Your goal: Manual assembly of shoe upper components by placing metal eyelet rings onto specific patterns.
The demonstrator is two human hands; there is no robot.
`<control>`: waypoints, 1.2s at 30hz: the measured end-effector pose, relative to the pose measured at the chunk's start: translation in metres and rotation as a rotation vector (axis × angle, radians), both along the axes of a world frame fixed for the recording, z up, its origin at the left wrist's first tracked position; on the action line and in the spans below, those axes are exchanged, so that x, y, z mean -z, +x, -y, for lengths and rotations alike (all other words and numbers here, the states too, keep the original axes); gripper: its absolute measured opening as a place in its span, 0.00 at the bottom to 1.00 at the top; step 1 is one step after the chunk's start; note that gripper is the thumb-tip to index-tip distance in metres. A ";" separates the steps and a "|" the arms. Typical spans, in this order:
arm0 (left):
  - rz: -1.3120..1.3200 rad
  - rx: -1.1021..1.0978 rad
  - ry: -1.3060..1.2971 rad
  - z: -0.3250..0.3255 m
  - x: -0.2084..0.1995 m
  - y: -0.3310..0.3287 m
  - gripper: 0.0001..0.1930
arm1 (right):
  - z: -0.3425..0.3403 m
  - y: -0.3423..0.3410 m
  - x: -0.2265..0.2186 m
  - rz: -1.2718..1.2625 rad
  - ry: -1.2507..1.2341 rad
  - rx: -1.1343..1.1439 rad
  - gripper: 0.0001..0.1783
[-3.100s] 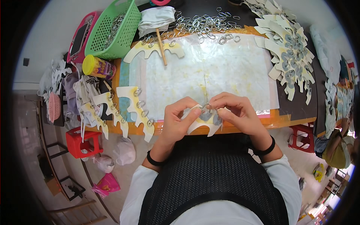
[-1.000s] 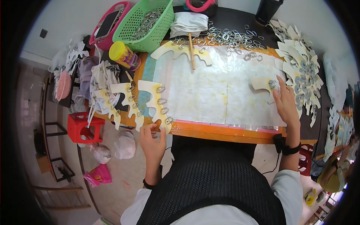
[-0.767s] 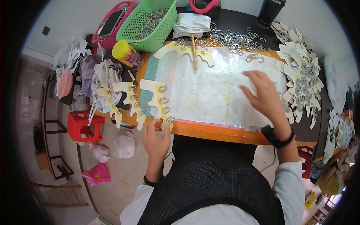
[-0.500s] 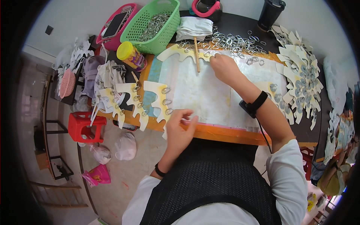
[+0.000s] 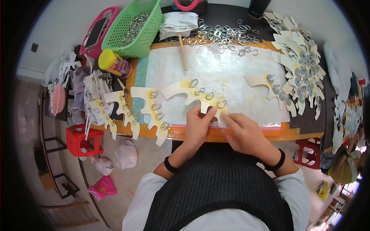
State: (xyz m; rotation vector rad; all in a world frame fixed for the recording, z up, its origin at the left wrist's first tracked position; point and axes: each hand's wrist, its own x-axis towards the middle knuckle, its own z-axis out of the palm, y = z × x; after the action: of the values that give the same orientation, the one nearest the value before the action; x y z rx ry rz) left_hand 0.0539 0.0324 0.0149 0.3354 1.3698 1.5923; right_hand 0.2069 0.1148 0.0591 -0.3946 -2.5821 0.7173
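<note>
Head view, largest first: worktable (image 5: 308, 133), orange-edged, with a clear plastic sheet (image 5: 246, 77). Green basket (image 5: 133, 29), far left. Pile of metal rings (image 5: 223, 34), far centre. Cream cardboard cutout (image 5: 190, 94) bearing rings, near centre. Left hand (image 5: 197, 125) pinches its near edge; right hand (image 5: 243, 133), fingers loosely curled, touches that edge just right.

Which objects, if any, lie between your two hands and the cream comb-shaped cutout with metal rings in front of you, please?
Nothing visible does. The left hand already rests on the near end of the cream comb-shaped cutout with metal rings, and the right hand lies beside it at the same end, on the clear plastic sheet.
</note>
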 end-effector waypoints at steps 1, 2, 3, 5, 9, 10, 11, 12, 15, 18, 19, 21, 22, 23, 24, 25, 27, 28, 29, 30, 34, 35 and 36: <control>0.004 0.005 0.021 0.002 0.000 0.001 0.09 | 0.000 0.004 -0.002 -0.045 -0.162 0.062 0.25; 0.008 0.010 0.041 0.004 -0.001 0.002 0.09 | -0.001 0.008 -0.006 -0.092 -0.323 0.123 0.25; 0.012 0.017 0.061 0.005 -0.002 0.003 0.10 | -0.001 0.011 -0.007 -0.141 -0.485 0.187 0.25; 0.003 0.032 0.086 0.008 -0.004 0.005 0.11 | -0.001 0.004 0.000 -0.204 -0.633 0.294 0.25; 0.003 0.066 0.066 0.014 -0.007 0.005 0.12 | -0.006 -0.011 0.027 -0.332 -0.887 0.325 0.16; -0.012 0.072 0.062 0.015 -0.009 0.005 0.11 | -0.009 -0.013 0.035 -0.347 -0.872 0.316 0.14; -0.027 0.078 0.059 0.015 -0.010 0.005 0.11 | -0.010 -0.014 0.038 -0.361 -0.857 0.307 0.12; -0.043 0.080 0.054 0.017 -0.011 0.004 0.10 | -0.009 -0.016 0.037 -0.369 -0.887 0.319 0.10; -0.138 0.090 0.023 0.018 -0.012 0.002 0.09 | -0.006 -0.022 0.033 -0.373 -0.859 0.366 0.06; -0.272 0.158 -0.017 0.023 -0.002 -0.001 0.08 | -0.011 -0.024 0.029 -0.322 -0.732 0.387 0.05; -0.264 0.151 -0.020 0.024 -0.002 -0.001 0.08 | -0.013 -0.024 0.022 -0.295 -0.777 0.367 0.05; -0.246 0.137 -0.025 0.025 -0.006 -0.001 0.08 | -0.016 -0.023 0.017 -0.237 -0.851 0.312 0.04; -0.222 0.121 -0.025 0.024 -0.010 0.000 0.08 | -0.016 -0.021 0.016 -0.207 -0.880 0.277 0.04; -0.198 0.105 -0.025 0.023 -0.015 0.000 0.08 | -0.016 -0.021 0.016 -0.176 -0.910 0.241 0.05; -0.173 0.086 -0.024 0.021 -0.017 0.000 0.08 | -0.016 -0.020 0.017 -0.188 -0.927 0.231 0.05; -0.161 0.094 -0.023 0.021 -0.017 0.000 0.08 | -0.016 -0.020 0.018 -0.200 -0.945 0.222 0.06; -0.138 0.110 -0.025 0.022 -0.017 0.000 0.08 | -0.016 -0.021 0.019 -0.217 -0.926 0.222 0.07; -0.144 0.105 -0.008 0.022 -0.017 0.000 0.08 | -0.015 -0.022 0.018 -0.222 -0.890 0.232 0.07; -0.150 0.100 0.010 0.022 -0.016 0.001 0.08 | -0.015 -0.023 0.017 -0.226 -0.854 0.242 0.07; -0.155 0.095 0.028 0.022 -0.015 0.001 0.08 | -0.014 -0.024 0.017 -0.222 -0.814 0.241 0.07; -0.161 0.073 0.042 0.022 -0.016 0.002 0.08 | -0.010 -0.025 0.011 -0.174 -0.630 0.266 0.07; -0.157 0.072 0.036 0.022 -0.017 0.002 0.08 | -0.009 -0.025 0.011 -0.153 -0.578 0.279 0.07; -0.153 0.071 0.032 0.023 -0.018 0.002 0.08 | -0.007 -0.024 0.011 -0.152 -0.547 0.272 0.07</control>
State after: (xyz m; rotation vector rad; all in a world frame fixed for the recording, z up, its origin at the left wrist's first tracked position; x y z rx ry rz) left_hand 0.0564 0.0098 0.0325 0.5292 1.4328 1.5569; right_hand 0.1830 0.1218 0.0479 -0.8043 -2.1034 1.2889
